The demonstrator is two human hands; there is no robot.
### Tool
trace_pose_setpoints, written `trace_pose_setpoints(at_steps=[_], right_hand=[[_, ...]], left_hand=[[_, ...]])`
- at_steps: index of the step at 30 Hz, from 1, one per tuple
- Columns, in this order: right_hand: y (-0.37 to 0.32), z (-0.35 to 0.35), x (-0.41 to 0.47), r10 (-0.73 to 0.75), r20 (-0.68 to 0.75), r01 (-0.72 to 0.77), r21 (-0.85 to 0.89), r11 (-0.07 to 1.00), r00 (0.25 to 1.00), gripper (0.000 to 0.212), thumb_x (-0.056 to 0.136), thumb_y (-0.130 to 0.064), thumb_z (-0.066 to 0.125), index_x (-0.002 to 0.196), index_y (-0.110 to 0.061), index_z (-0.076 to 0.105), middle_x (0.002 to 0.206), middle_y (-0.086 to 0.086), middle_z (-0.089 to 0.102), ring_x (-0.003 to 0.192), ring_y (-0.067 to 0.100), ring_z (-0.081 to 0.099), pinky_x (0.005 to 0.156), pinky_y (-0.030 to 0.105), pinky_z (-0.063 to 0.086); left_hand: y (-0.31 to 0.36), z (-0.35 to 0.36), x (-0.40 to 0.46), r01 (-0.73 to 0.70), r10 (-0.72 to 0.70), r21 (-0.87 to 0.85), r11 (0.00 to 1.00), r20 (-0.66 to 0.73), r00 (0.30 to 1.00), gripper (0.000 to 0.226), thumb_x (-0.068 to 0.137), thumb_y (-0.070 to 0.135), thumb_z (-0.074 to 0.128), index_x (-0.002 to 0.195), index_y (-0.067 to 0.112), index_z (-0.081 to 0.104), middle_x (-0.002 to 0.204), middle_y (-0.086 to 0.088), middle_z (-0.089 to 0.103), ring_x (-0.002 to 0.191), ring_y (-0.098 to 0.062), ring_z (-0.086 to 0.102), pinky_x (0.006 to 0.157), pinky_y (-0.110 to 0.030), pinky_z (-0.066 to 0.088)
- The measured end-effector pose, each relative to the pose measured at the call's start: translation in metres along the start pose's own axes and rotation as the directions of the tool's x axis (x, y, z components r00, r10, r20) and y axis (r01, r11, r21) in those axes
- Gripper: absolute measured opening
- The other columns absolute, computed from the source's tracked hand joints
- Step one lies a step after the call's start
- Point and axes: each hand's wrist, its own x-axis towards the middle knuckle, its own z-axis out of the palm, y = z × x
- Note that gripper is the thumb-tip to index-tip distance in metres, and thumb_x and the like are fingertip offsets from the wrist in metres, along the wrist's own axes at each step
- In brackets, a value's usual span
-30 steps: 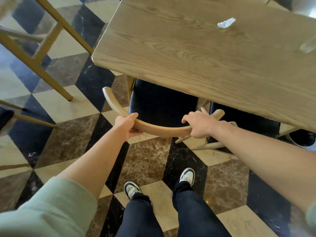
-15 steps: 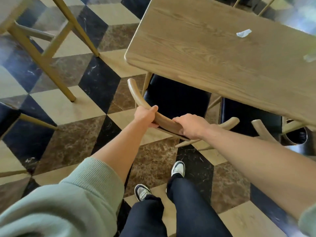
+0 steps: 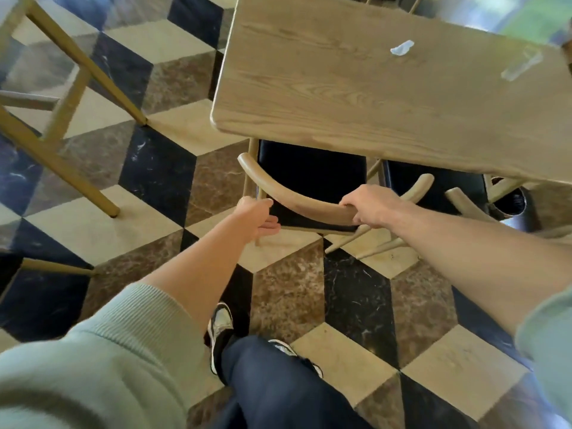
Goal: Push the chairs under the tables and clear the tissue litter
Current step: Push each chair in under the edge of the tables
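A wooden chair with a curved backrest [image 3: 297, 203] and a black seat [image 3: 309, 171] stands partly under the light wood table [image 3: 340, 97]. My right hand [image 3: 371, 205] grips the right part of the backrest. Just left of and below the rail, my left hand [image 3: 258, 216] has its fingers loosely apart and holds nothing. A small white tissue scrap [image 3: 401, 47] lies on the tabletop towards its far side. Near the table's right end lies a pale, blurred piece [image 3: 520, 66]; I cannot tell what it is.
A second black-seated chair [image 3: 433, 188] is tucked under the table to the right, its wooden arms sticking out. Beside it on the floor stands a dark round container [image 3: 510, 204]. The wooden legs of another table [image 3: 77, 97] stand at the left on the chequered floor.
The chair has slid further under the table. My left hand has come off the backrest; my right hand keeps its grip. My feet have stepped forward.
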Motion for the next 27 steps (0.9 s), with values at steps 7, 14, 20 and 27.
trace_pose_setpoints(at_steps=[7, 14, 20, 27], right_hand=[[-0.036, 0.002, 0.011, 0.148, 0.0, -0.147, -0.12, 0.982, 0.989, 0.037, 0.079, -0.006, 0.076, 0.11, -0.024, 0.069, 0.091, 0.0, 0.064, 0.079, 0.021, 0.065, 0.071, 0.037, 0.059], [-0.064, 0.02, -0.002, 0.233, -0.114, -0.228, 0.053, 0.972, 0.966, 0.031, 0.09, -0.013, 0.066, 0.12, -0.021, 0.061, 0.103, 0.003, 0.065, 0.091, 0.026, 0.066, 0.08, 0.045, 0.058], [-0.165, -0.008, 0.016, 0.014, -0.231, 0.03, 0.186, 0.982, 0.973, 0.022, 0.097, -0.022, 0.052, 0.117, -0.014, 0.06, 0.109, 0.006, 0.06, 0.099, 0.027, 0.062, 0.078, 0.044, 0.054], [-0.318, -0.035, 0.061, -0.291, -0.234, 0.322, 0.108, 0.94, 0.928, 0.031, 0.101, -0.036, 0.051, 0.124, -0.018, 0.059, 0.124, 0.006, 0.059, 0.111, 0.026, 0.061, 0.083, 0.041, 0.052]], left_hand=[[0.014, -0.063, -0.027, -0.093, 0.073, 0.194, 0.977, 0.104, 0.992, 0.029, 0.107, 0.017, 0.042, 0.083, 0.02, 0.057, 0.087, -0.006, 0.069, 0.101, -0.027, 0.07, 0.079, -0.039, 0.061], [0.01, -0.076, -0.036, -0.149, 0.127, 0.153, 0.977, 0.145, 0.981, 0.035, 0.109, 0.02, 0.038, 0.14, 0.012, 0.052, 0.119, -0.009, 0.069, 0.093, -0.02, 0.069, 0.064, -0.032, 0.059], [-0.013, -0.114, -0.054, -0.192, 0.187, 0.187, 0.964, 0.044, 0.981, 0.031, 0.107, 0.019, 0.048, 0.136, 0.013, 0.057, 0.118, -0.008, 0.066, 0.103, -0.024, 0.068, 0.081, -0.043, 0.061], [-0.025, -0.241, -0.084, -0.131, 0.138, 0.224, 0.966, -0.013, 0.99, 0.04, 0.11, 0.016, 0.033, 0.147, 0.004, 0.043, 0.153, -0.02, 0.047, 0.141, -0.04, 0.044, 0.116, -0.053, 0.038]])
